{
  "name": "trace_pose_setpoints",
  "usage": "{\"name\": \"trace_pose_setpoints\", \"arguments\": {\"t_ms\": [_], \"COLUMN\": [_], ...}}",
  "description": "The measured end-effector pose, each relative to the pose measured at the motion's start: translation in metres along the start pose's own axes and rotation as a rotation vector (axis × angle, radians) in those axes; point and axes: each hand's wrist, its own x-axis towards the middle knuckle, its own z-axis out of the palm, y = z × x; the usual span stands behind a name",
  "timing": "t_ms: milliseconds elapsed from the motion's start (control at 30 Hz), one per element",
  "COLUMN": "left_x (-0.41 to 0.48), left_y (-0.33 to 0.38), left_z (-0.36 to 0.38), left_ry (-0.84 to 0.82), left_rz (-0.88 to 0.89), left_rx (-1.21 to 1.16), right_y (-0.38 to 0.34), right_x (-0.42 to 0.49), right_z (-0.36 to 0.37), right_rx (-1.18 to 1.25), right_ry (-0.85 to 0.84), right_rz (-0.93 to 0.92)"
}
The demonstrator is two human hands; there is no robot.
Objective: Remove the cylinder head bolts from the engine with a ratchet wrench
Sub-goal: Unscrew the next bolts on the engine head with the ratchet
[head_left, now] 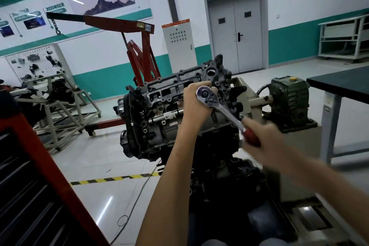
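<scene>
Grip state: left grip (pixel 196 106) clenched round the chrome head of the ratchet wrench (pixel 226 114), fingers curled behind it; right grip (pixel 267 138) grasping the wrench's red handle, motion-blurred.
Arm pose: left forearm rises steeply from below; right forearm comes in from the lower right, nearly straight.
Wrench position: head against the upper right end of the engine (pixel 159 106), shaft slanting down and right to the handle; what lies under the head is hidden by the left grip.
Engine: tilted, valve side open, carried on a stand with a green gearbox (pixel 289 100) at its right.
Surface: dark-topped, grey-legged (pixel 339 84), at right.
Floor: pale and glossy, with yellow-black tape (pixel 111 179) and a thin cable (pixel 139 191).
Room: red hoist (pixel 139 46), grey double door (pixel 235 32), white control cabinet (pixel 178 40), red tool cabinet (pixel 50 175) at near left.
</scene>
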Motion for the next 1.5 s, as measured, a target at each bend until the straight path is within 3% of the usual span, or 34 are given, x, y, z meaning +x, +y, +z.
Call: {"name": "trace_pose_setpoints", "arguments": {"t_ms": [133,200,300,433,500,567,767,833,900,967,1133,1233,1300,1500], "left_x": [0.001,0.001,-0.004,0.000,0.005,0.007,0.004,0.005,0.005,0.004,0.005,0.007,0.007,0.003], "left_y": [0.004,0.004,-0.002,-0.002,0.002,0.004,0.001,0.004,0.006,0.003,-0.001,0.001,0.001,-0.006], "left_z": [0.010,0.011,0.001,-0.010,-0.008,-0.003,0.010,0.013,0.015,0.011,-0.008,-0.005,0.000,0.009], "left_ry": [0.088,0.111,0.072,-0.064,-0.116,-0.096,0.055,0.089,0.093,0.056,-0.071,-0.110,-0.075,0.049], "left_rz": [-0.001,-0.017,-0.043,-0.001,0.026,0.012,-0.026,-0.051,-0.084,-0.094,-0.017,0.042,0.033,0.016], "left_rx": [-0.020,-0.037,-0.076,0.029,0.090,0.083,0.029,0.026,0.000,-0.053,0.039,0.116,0.094,0.019], "right_y": [-0.048,-0.056,-0.035,0.008,0.019,0.023,-0.029,-0.052,-0.060,-0.052,0.002,0.019,0.019,-0.044], "right_x": [-0.022,-0.020,-0.013,0.018,0.037,0.038,-0.021,-0.022,-0.020,-0.017,0.011,0.030,0.022,-0.022], "right_z": [0.075,0.090,0.057,-0.029,-0.059,-0.061,0.048,0.079,0.090,0.074,-0.021,-0.055,-0.043,0.070], "right_rx": [0.533,0.582,0.326,-0.108,-0.348,-0.380,0.326,0.562,0.637,0.531,-0.077,-0.350,-0.259,0.448], "right_ry": [0.110,0.133,0.051,-0.197,-0.185,-0.132,0.138,0.158,0.165,0.131,-0.116,-0.116,-0.083,0.169], "right_rz": [0.242,0.230,0.134,-0.094,-0.153,-0.140,0.180,0.254,0.243,0.214,-0.050,-0.138,-0.102,0.208]}}
